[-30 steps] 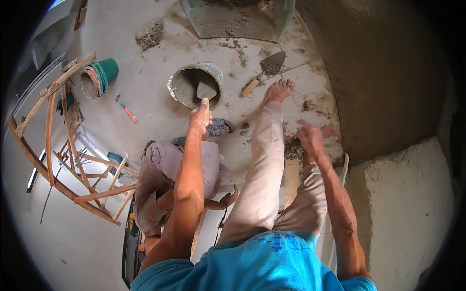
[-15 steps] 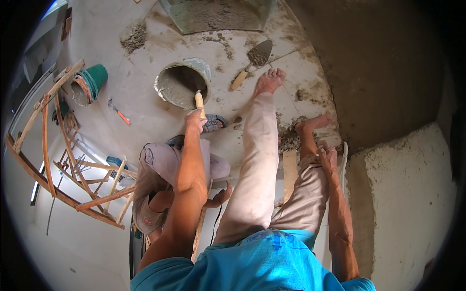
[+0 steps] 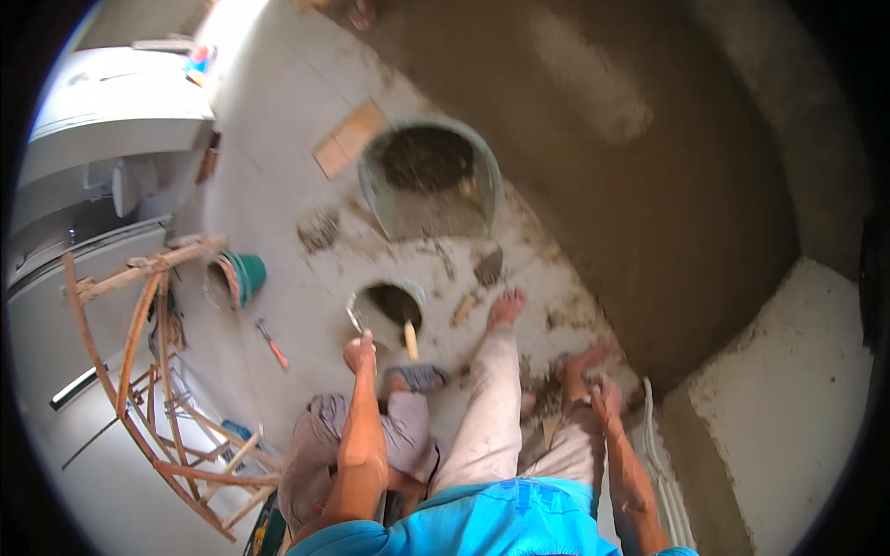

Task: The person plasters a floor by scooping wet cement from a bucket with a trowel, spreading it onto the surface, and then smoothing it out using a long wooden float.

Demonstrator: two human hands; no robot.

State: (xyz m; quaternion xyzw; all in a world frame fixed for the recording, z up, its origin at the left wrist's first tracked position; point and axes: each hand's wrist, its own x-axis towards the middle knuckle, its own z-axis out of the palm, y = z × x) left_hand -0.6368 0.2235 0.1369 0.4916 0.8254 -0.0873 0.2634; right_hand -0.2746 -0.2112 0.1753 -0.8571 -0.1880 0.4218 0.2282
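My left hand [image 3: 360, 352] is closed at the pale handle [image 3: 354, 315] of the mortar-smeared bucket [image 3: 415, 296]. A trowel's wooden grip [image 3: 411, 341] leans out of that bucket, apart from my fingers. My right hand [image 3: 607, 397] is curled by the rolled trouser cuff on my right shin [image 3: 579, 394], its fingertips blurred. Another trowel [image 3: 484, 273] with a wooden handle and a mortar-covered blade lies beside my bare left foot [image 3: 505, 306].
A mortar trough [image 3: 366, 195], boards [image 3: 349, 139], a red-handled hammer [image 3: 273, 348] and green buckets [image 3: 248, 278] lie ahead. A wooden frame [image 3: 130, 352] stands left, wet screed [image 3: 695, 204] spreads right. A co-worker's legs [image 3: 315, 445] are beside me; pale pipes [image 3: 663, 482] run along my right.
The view has swung up toward the room. My left hand has left the trowel grip and moved to the bucket's handle. My right hand rose to the trouser cuff.
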